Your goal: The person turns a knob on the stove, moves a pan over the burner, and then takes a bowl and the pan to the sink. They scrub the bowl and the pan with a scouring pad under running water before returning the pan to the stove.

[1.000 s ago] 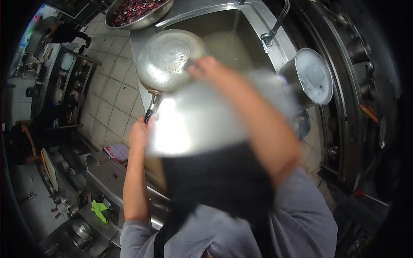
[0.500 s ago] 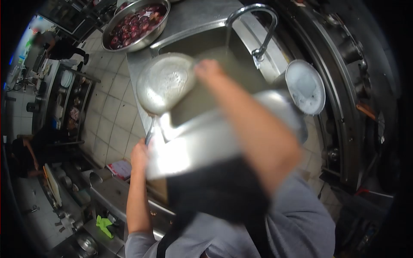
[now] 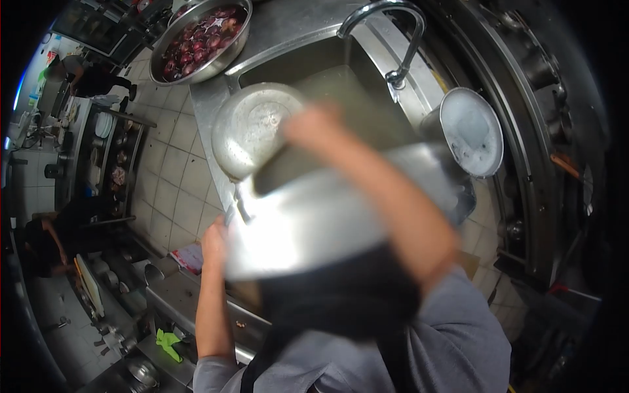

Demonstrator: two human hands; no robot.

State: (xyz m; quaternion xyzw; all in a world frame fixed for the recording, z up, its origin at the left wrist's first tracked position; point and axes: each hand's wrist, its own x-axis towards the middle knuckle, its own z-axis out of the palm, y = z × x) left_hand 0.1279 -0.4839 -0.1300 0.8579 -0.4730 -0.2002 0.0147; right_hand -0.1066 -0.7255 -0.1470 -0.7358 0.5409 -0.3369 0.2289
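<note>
A round metal pan (image 3: pixel 252 134) is tilted over the left edge of the sink (image 3: pixel 262 72), its wet, scuffed surface facing up. My left hand (image 3: pixel 213 243) is closed round the pan's handle below it, at the left end of the shiny steel counter edge (image 3: pixel 314 223). Against the pan's right side is my right hand (image 3: pixel 314 128), badly smeared by motion; its fingers and anything in them cannot be made out. Water runs from the curved faucet (image 3: pixel 414 46) into the murky water in the sink.
A large metal bowl (image 3: pixel 241 46) of red onions in water stands at the upper left. Right of the sink is a pot (image 3: pixel 470 131) with foamy liquid. Two other people (image 3: pixel 98 80) are at the far left. A green cloth (image 3: pixel 169 344) lies lower left.
My right hand has moved a little left and down against the pan. The pan has shifted slightly, and the whole view has shifted a little.
</note>
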